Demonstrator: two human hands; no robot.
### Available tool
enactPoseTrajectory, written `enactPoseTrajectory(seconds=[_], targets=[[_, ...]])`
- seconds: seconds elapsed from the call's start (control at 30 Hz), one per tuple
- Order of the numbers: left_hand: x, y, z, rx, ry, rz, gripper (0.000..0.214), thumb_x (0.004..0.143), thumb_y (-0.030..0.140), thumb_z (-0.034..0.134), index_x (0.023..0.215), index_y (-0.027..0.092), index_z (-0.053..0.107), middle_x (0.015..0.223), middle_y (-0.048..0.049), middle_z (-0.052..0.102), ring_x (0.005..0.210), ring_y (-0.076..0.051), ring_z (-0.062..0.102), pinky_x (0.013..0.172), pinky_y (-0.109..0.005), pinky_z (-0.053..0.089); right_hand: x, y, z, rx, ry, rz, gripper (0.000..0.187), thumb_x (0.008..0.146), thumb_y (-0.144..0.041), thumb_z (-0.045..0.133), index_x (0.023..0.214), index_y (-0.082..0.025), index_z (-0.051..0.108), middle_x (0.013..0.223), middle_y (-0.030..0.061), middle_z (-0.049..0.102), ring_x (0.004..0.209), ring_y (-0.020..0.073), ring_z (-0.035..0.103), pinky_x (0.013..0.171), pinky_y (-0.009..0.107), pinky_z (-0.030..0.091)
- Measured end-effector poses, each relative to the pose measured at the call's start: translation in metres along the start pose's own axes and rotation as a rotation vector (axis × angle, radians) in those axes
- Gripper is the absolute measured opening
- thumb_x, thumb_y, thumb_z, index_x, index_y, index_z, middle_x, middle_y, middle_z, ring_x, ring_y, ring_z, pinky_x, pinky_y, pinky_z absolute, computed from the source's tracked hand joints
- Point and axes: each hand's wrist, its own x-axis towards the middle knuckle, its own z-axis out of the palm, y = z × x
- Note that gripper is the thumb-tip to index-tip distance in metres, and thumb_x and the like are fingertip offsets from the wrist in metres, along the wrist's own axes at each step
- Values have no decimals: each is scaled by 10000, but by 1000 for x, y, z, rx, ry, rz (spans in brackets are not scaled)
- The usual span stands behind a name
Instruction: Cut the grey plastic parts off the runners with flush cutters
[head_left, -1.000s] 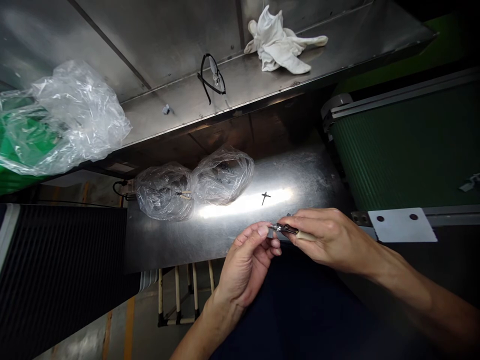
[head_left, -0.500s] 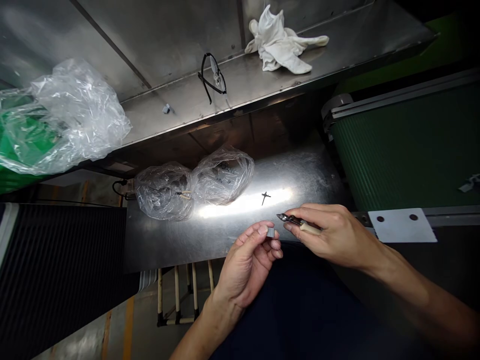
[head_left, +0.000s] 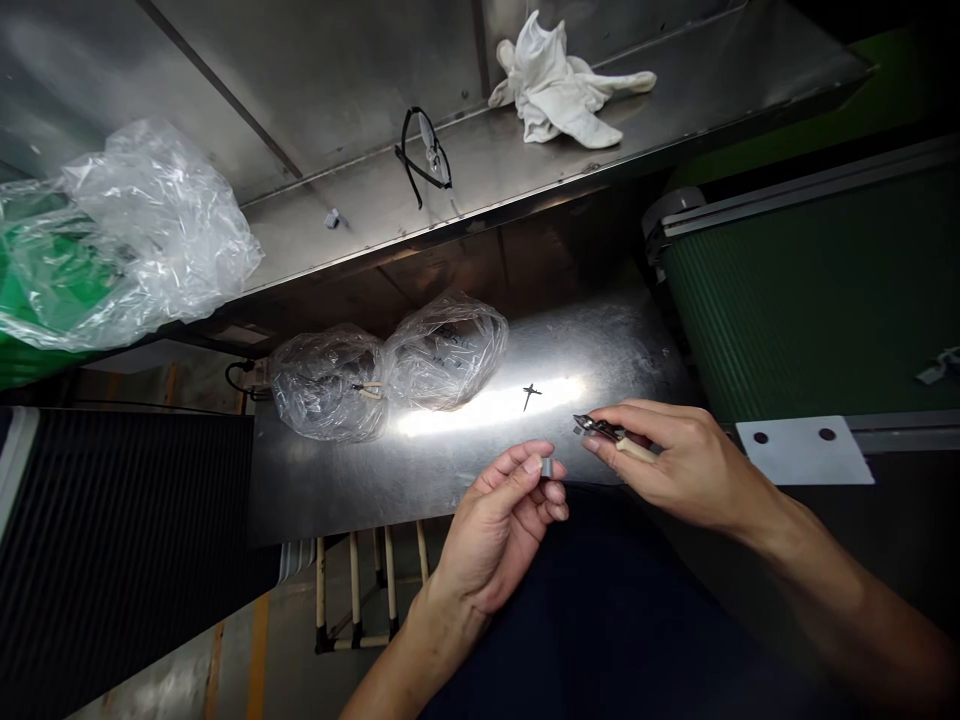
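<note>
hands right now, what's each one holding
Left hand: closed, pinching a small grey part.
Right hand: closed, gripping small pliers.

The small grey rectangular block [head_left: 547, 467] is partly hidden behind the thumb of the left hand [head_left: 495, 530], and the cream-handled steel cutters [head_left: 604, 430] are half covered by the right hand [head_left: 690, 465], their tips too small to read. The contents of the 2 clear plastic bags [head_left: 330, 385] are blurred by the film, and the green crate [head_left: 30, 270] is cut off by the picture's left edge.
</note>
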Motion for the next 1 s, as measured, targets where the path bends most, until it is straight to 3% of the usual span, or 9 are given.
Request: enactPoseTrajectory(seconds=[0.17,0.63,0.73,0.83,1.0], targets=[[1,1,0,3,-2,-13,139,887,96,661,1012,102,721,843,-58,693,686,-89,621,637,-208,520,-6,10,-4,-32,68,71,191,914,-308,670,1078,-219,716,942,1,741,789,141,694,706,246,521],[3,-5,-1,59,17,7,180,858,124,701,1036,123,723,863,-59,699,697,-96,630,656,-215,530,-19,23,-4,-72,90,203,264,899,-428,662,1070,-242,737,1007,13,760,842,177,715,703,258,530],[16,-9,-14,118,107,71,217,824,136,730,1040,121,722,878,-67,703,705,-114,645,659,-230,541,-19,37,-3,-107,44,342,360,900,-516,630,1111,-242,729,1072,24,755,941,212,708,762,275,535],[37,-16,-39,156,204,101,178,797,102,728,975,96,726,854,-71,703,708,-114,657,659,-216,548,-18,67,10,-152,-53,503,392,950,-520,563,1187,-235,692,1125,37,740,1041,219,684,855,286,530],[60,-30,-77,218,290,71,124,800,104,725,924,91,725,819,-65,702,719,-115,673,684,-214,566,-37,125,62,-244,-260,757,290,967,-391,608,1154,-173,649,1135,79,681,969,198,669,858,398,565]])
